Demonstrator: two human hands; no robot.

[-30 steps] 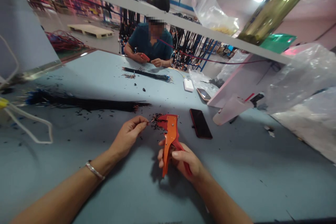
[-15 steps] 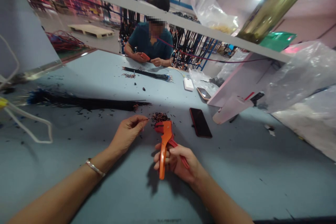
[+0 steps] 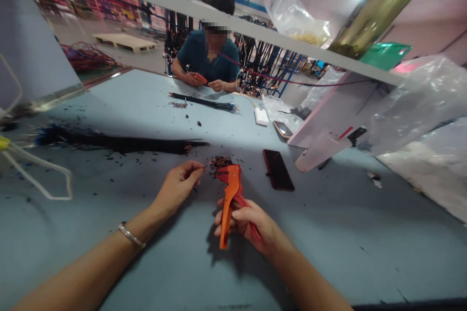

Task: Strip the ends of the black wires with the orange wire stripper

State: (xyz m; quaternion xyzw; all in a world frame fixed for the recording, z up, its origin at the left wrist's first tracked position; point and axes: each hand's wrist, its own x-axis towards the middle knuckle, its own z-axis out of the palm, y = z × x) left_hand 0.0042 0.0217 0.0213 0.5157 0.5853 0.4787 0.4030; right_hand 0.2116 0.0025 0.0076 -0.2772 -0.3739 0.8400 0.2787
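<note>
My right hand [image 3: 248, 223] is wrapped round an orange and red wire stripper [image 3: 233, 187], its jaws pointing up and left. Thumb and forefinger of my left hand [image 3: 182, 182] pinch a thin dark wire [image 3: 205, 165], whose tip sticks out towards the stripper's jaws with a small gap between. Just beyond the jaws lies a heap of short black and copper-tipped scraps [image 3: 220, 161]. Behind my left hand a long bundle of black wires [image 3: 134, 144] stretches across the table, with blue ends at the left.
A dark phone [image 3: 278, 170] lies right of the stripper. Farther back are a second wire bundle [image 3: 204, 101], a white box [image 3: 261, 116] and another phone [image 3: 282, 129]. A co-worker [image 3: 207, 58] sits opposite, holding a red-orange tool. A white shelf [image 3: 251, 29] crosses above; plastic bags [image 3: 416, 102] sit at right.
The stripper's head has tilted slightly to the right and its jaws have moved a little away from the wire. My left hand keeps its pinch on the wire, almost unmoved.
</note>
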